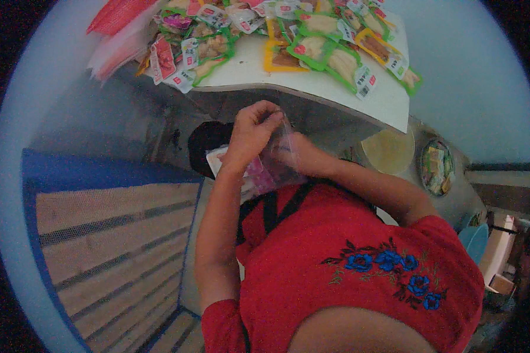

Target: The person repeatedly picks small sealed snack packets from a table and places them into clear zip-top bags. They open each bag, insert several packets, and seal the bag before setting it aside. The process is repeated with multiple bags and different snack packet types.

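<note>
My left hand [258, 125] pinches the upper edge of a clear plastic bag [291, 165] just below the table's near edge. Behind the bag's film is my right hand [293, 152], its fingers partly hidden, so whether they grip anything cannot be told. Pink and white packets [258, 172] lie at my lap beside the bag, partly covered by my left forearm. Above my hands, many small sealed food packets with green, yellow and white edges [346, 61] are spread on the white tabletop [247, 66].
Red and clear plastic bags [119, 26] hang over the table's left corner. To the right stand a yellowish round lid or basin [388, 150], a round container of packets [437, 167] and a blue stool or basin [475, 242]. A blue-framed mesh panel [115, 242] is at the left.
</note>
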`<state>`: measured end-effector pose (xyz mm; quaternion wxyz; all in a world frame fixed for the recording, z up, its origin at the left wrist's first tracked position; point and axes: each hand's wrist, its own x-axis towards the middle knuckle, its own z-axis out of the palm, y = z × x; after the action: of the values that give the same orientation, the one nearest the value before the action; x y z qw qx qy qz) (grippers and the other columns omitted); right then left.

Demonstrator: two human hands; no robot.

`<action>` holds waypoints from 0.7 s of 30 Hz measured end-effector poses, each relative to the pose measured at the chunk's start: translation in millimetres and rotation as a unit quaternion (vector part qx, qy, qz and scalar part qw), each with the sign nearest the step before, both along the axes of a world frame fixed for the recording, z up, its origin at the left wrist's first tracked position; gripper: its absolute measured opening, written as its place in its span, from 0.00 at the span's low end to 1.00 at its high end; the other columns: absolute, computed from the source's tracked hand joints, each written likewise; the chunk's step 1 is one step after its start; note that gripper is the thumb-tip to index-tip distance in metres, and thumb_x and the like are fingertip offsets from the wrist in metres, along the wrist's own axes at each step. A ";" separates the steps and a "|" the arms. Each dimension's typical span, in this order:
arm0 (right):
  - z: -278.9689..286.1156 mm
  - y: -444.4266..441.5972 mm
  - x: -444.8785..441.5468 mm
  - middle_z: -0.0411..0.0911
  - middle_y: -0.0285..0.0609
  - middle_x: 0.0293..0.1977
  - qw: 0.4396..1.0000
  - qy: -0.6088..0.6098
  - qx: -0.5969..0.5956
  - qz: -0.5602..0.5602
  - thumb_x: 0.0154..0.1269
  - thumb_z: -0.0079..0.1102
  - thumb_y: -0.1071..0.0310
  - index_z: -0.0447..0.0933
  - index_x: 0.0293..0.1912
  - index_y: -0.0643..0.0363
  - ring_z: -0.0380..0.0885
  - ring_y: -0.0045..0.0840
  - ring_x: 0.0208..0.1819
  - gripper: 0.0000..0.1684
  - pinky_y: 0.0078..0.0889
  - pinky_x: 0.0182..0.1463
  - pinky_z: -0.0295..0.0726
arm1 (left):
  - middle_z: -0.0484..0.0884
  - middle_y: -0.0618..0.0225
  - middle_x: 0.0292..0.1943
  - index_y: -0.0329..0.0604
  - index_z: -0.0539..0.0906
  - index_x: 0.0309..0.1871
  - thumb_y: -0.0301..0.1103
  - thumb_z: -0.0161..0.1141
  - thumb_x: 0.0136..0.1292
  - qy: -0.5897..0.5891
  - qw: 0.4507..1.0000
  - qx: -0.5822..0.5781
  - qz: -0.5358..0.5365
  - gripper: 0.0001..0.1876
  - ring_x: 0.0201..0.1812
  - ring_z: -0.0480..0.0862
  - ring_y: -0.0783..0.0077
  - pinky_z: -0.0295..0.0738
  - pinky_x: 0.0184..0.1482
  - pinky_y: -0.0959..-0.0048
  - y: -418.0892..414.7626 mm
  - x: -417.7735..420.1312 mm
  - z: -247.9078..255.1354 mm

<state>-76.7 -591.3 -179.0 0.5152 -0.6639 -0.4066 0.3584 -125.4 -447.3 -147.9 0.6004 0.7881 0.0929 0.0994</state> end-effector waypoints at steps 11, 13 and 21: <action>59.6 -58.1 -17.9 0.74 0.50 0.52 0.853 -0.509 0.098 0.056 0.56 0.64 0.63 0.79 0.34 0.58 0.64 0.50 0.64 0.09 0.57 0.63 0.67 | 0.82 0.72 0.33 0.37 0.81 0.41 0.25 0.58 0.66 -0.113 0.962 -0.166 0.187 0.03 0.34 0.77 0.83 0.72 0.40 0.80 23.9 -64.4 35.7; 67.1 -51.9 -17.4 0.73 0.52 0.54 0.861 -0.491 0.128 0.040 0.51 0.68 0.69 0.78 0.35 0.59 0.65 0.48 0.65 0.11 0.54 0.64 0.67 | 0.82 0.71 0.34 0.38 0.80 0.40 0.25 0.58 0.66 -0.141 0.953 -0.145 0.226 0.03 0.35 0.79 0.82 0.73 0.40 0.80 27.5 -78.4 41.6; 117.8 -38.4 -22.8 0.79 0.48 0.47 0.852 -0.498 0.161 0.031 0.52 0.67 0.75 0.76 0.37 0.60 0.80 0.39 0.47 0.11 0.35 0.48 0.80 | 0.82 0.67 0.36 0.38 0.79 0.42 0.26 0.58 0.67 -0.314 0.874 -0.196 0.314 0.04 0.37 0.82 0.71 0.77 0.46 0.74 24.1 -136.7 79.2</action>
<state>-99.5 -629.7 -61.2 0.3320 -0.6487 -0.6807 -0.0748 -262.1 -423.2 -68.6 0.6774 0.5108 0.1595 0.5048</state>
